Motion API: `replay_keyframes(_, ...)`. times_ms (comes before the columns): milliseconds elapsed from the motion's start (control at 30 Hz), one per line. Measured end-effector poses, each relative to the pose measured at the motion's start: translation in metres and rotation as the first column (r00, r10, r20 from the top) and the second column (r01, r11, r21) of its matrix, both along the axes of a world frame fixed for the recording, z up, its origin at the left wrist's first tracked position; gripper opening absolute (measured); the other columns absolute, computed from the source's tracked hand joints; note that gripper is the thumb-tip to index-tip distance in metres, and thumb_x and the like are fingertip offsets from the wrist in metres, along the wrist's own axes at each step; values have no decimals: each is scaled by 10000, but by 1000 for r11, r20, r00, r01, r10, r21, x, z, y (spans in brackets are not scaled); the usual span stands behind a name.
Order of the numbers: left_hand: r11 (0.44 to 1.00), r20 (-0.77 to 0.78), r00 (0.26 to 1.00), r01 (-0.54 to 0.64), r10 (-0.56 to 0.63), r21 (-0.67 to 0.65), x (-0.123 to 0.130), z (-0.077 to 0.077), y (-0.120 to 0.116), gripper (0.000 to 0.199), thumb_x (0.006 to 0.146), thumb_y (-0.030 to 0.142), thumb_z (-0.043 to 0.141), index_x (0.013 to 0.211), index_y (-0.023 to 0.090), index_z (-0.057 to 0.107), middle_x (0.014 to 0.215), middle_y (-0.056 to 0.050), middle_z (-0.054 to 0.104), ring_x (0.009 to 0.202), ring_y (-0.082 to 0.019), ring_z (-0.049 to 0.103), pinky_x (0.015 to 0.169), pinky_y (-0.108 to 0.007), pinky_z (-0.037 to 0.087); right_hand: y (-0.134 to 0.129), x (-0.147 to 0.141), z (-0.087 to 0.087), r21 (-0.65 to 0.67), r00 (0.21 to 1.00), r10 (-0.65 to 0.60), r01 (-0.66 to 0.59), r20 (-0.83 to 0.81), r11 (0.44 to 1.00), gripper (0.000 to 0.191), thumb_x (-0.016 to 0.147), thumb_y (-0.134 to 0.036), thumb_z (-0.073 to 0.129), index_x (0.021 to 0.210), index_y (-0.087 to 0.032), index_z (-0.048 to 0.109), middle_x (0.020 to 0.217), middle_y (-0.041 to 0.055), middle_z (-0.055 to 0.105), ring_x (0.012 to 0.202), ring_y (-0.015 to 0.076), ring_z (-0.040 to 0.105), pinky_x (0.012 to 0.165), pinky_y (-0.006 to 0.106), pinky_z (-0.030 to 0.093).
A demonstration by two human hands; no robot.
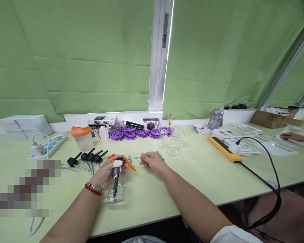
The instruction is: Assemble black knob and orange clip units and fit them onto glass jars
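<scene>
My left hand [107,173] is closed around a clear plastic container [120,194] with a black stem inside and an orange-and-black top [130,164]. A white piece sits under the left thumb. My right hand [152,162] pinches a thin metal rod [135,158] that reaches left to the orange top; whether it enters the top I cannot tell. Just behind the hands lie several short metal pins [130,158] and tiny parts [140,162]. Left of my left hand are several black knobs with metal rods [91,157].
Purple plastic parts [129,132], cup holder boxes [152,124] and clear cups [174,143] stand behind. An orange-lidded cup [82,138] and power strip [50,147] are left. At right are a yellow power strip [225,149], papers, a bottle [215,119] and another person's hand [289,136].
</scene>
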State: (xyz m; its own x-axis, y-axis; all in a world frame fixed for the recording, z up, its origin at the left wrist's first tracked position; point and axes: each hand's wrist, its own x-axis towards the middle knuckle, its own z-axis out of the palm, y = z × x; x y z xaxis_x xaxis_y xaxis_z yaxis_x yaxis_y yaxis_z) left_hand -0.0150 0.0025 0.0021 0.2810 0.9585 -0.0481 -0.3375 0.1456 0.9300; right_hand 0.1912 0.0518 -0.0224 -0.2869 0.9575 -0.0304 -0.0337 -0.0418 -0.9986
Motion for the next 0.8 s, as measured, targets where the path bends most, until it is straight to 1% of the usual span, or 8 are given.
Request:
replay_keyframes(100,1000,2,1000,8,-8,8,-2,-3,1,214,686,218,686,880,144,636,715,-58,656,613,-187,626,576,-310,494,0,2,0,-52,1000,5,-4,20,999,364,771,-493,594,658,-148,566,495,-29,525,382,48,372,379,196,264)
replay_keyframes(167,1000,-7,1000,13,-12,11,-2,-4,1,198,692,214,681,870,142,630,692,-57,654,605,-187,627,574,-305,488,0,3,1,-4,999,13,-13,-37,1000,270,700,-391,698,710,-151,573,539,-36,552,416,46,403,409,188,304)
replay_keyframes(233,1000,-11,1000,14,-14,10,-2,-5,1,190,697,211,676,866,139,628,689,-58,655,608,-187,628,583,-304,488,0,4,1,13,995,28,-27,-91,1000,272,659,-349,736,759,-153,577,614,-22,596,461,53,450,440,190,346)
replay_keyframes(367,1000,7,1000,18,-18,14,-1,-4,1,209,697,205,669,892,141,627,710,-61,660,615,-186,629,591,-308,491,0,4,3,-85,999,22,-24,-23,996,338,755,-468,620,676,-148,546,553,-12,564,392,53,401,375,197,273)
replay_keyframes(500,1000,12,1000,-3,3,7,0,-3,0,217,675,206,684,874,141,627,706,-60,659,605,-188,632,574,-305,489,0,5,5,-12,998,39,-40,-51,999,287,679,-395,705,693,-156,547,520,-50,522,393,46,389,385,191,287)
replay_keyframes(633,1000,17,1000,-1,0,12,0,-3,1,200,667,200,689,846,134,629,699,-60,659,600,-185,632,568,-296,486,0,6,6,-93,999,39,-39,-4,995,334,735,-463,625,658,-149,539,479,-54,478,354,36,319,346,191,205)
replay_keyframes(733,1000,23,1000,-9,9,-6,-1,-6,3,212,677,199,678,876,140,631,709,-58,664,604,-181,630,576,-304,491,0,6,6,-64,997,60,-62,-46,996,269,679,-384,695,726,-156,560,499,-68,477,389,43,360,364,183,258)
replay_keyframes(800,1000,29,999,-18,18,-16,-2,-7,3,246,682,200,673,916,141,627,714,-59,664,606,-180,626,578,-311,494,0,6,6,-84,995,70,-75,-69,994,285,679,-404,693,732,-155,566,512,-65,479,396,46,372,365,186,276)
